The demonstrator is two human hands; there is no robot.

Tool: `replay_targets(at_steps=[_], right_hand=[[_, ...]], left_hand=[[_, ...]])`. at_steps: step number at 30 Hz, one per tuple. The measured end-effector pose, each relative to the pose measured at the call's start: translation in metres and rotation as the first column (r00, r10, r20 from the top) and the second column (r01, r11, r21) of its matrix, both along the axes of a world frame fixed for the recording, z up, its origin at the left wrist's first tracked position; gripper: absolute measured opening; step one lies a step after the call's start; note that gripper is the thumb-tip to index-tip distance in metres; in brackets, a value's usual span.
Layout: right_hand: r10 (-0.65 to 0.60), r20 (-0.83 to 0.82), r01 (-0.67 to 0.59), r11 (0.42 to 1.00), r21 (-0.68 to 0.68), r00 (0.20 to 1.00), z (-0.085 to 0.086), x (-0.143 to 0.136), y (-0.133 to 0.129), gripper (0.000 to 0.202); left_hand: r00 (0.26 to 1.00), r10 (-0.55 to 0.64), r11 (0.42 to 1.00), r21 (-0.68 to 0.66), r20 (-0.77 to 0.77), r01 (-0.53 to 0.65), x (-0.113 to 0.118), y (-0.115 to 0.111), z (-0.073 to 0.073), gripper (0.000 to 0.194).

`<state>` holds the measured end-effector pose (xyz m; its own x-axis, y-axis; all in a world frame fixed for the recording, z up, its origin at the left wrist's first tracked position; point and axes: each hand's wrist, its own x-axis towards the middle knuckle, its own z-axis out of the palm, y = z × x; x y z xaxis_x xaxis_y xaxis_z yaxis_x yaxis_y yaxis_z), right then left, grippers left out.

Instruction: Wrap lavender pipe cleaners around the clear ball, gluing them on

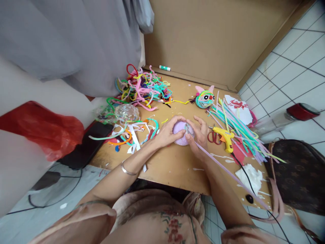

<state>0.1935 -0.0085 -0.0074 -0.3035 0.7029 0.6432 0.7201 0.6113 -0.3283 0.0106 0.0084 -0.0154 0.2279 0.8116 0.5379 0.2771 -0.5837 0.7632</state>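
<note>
A round ball wrapped in coils of lilac pipe cleaner (pixel 179 127) is held between both hands above the table. My left hand (pixel 168 133) curls round its left side, the thumb on the front. From the right, my right hand (pixel 199 133) grips it with thumb and fingers close to a small uncovered greyish patch. A long lilac pipe cleaner (pixel 220 158) runs from beside my right thumb down to the lower right, past the forearm. The ball's underside is hidden.
A yellow hot glue gun (pixel 226 137) and red-handled scissors (pixel 213 138) lie right of the hands. Beyond are loose pipe cleaners (pixel 243 130) and a striped animal-faced ball (pixel 204 99). A tangled pipe-cleaner heap (pixel 142 86), a clear faceted ball (pixel 127 112) and a brown bag (pixel 294 173) flank the table.
</note>
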Motion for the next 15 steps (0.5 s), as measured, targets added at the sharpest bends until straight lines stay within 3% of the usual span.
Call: replay_targets(at_steps=[15], right_hand=[[0.011,-0.017,-0.012,1.000,-0.025,1.000,-0.0020,-0.0044,0.0022,0.044]], left_hand=[[1.000,-0.015,1.000,-0.013,0.015,0.016,-0.0002,-0.0004,0.0017,0.037]])
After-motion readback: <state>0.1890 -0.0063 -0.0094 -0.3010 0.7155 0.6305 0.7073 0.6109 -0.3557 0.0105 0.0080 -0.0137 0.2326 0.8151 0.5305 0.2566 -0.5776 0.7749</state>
